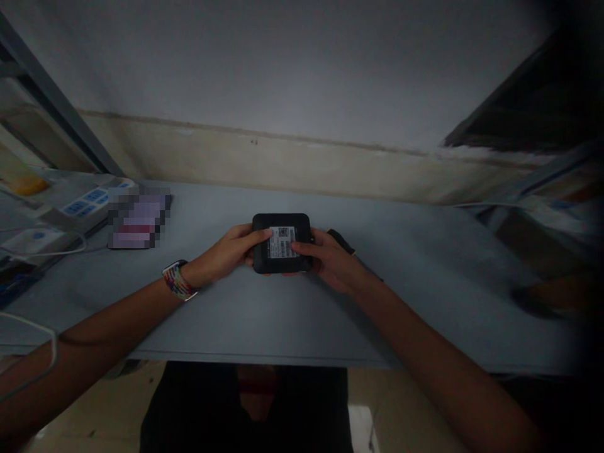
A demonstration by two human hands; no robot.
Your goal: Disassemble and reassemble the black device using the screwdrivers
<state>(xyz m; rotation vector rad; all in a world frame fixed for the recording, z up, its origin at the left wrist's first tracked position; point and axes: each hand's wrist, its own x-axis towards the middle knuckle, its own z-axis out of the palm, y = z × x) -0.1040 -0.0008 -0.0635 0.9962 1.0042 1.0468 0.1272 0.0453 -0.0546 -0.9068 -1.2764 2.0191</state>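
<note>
Between both hands is a flat black square device (262, 251) with rounded corners, its face turned up. A white label (281, 246) printed with a square code and barcodes sits on that face. My left hand (236, 246) grips the device's left side, thumb on the label's edge and fingers underneath. On the other side, my right hand (333, 258) holds the right edge, its thumb also on the label. A small dark object (340, 240) lies just beyond my right hand and is partly hidden by it. What exactly the device is, I cannot tell.
The grey-blue table (226, 327) runs up to a wall (292, 157). At the left lie a blurred-out phone (136, 223), a white power strip (92, 204) with blue sockets, and loose white cables (51, 253). A brown and dark item (547, 296) stands at the right, blurred.
</note>
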